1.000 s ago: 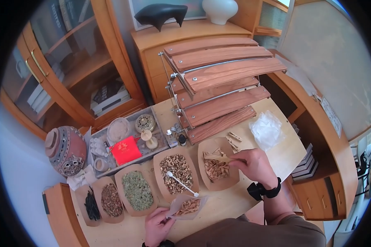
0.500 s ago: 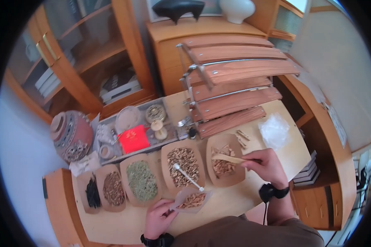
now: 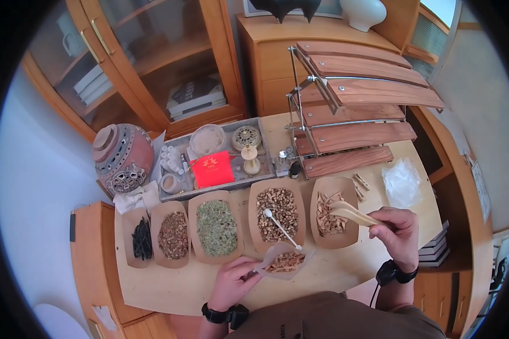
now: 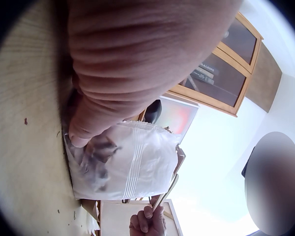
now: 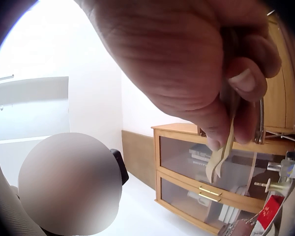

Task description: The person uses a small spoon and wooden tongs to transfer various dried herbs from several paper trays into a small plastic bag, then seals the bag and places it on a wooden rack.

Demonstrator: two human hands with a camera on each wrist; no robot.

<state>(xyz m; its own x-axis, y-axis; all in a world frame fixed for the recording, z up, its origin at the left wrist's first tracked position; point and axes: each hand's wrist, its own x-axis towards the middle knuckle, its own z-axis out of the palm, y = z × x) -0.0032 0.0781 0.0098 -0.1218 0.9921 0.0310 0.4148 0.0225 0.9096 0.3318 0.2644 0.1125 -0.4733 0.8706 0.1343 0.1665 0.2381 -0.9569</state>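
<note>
The left hand (image 3: 235, 282) pinches the edge of a small translucent bag (image 3: 284, 263) with brown chips showing in its mouth; in the left wrist view the bag (image 4: 132, 162) stands on the table beside the fingers. Pale wooden tongs (image 3: 353, 214) are gripped by the right hand (image 3: 398, 234), their tips over the rightmost paper tray (image 3: 336, 240) of wood chips (image 3: 329, 217). Whether the tips hold a chip cannot be told. Just left, a white spoon (image 3: 283, 229) lies across a tray of brown pieces (image 3: 277, 202), its end near the bag.
Trays of green herb (image 3: 217, 226), reddish bits (image 3: 173, 237) and dark strips (image 3: 142, 238) line the left. Behind are a grey tray (image 3: 266, 152) with a red pouch (image 3: 212, 169), a patterned jar (image 3: 124, 158), a wooden slatted rack (image 3: 356, 133) and clear plastic (image 3: 402, 183).
The head view has shifted, so the table things appear farther right. The tongs have swung, their tips now pointing up and left over the chips. The left hand still holds the bag.
</note>
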